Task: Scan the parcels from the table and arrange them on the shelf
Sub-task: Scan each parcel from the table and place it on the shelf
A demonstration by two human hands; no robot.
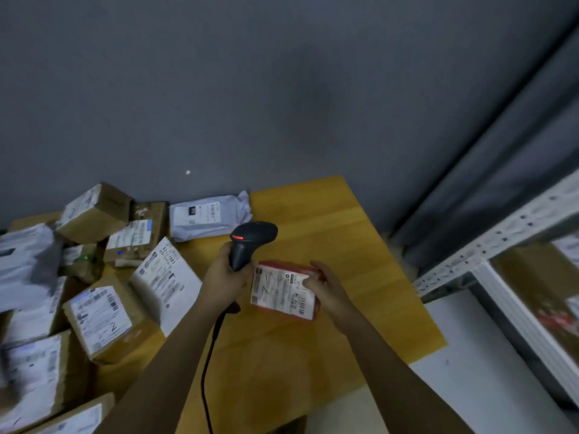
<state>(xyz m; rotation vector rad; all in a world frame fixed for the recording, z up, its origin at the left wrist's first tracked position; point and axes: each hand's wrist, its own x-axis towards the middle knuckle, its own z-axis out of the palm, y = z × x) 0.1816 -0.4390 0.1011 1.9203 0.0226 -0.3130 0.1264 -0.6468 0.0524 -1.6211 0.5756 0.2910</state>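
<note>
Scanning step: left hand (223, 278) grips black handheld barcode scanner (250, 242) (red light on); right hand (326, 285) pinches small red white-labelled parcel (283, 289). Next, probably: white metal shelf (501, 245).

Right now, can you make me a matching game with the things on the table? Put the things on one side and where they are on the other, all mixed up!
Things:
1. barcode scanner
2. red parcel
3. white plastic mailer
4. pile of cardboard boxes

Places:
A. lying at the back of the yellow table, near the wall
B. gripped in the left hand
C. crowded on the left side of the table
D. held by the right hand, label up

Pairs: 1-B, 2-D, 3-A, 4-C
</note>
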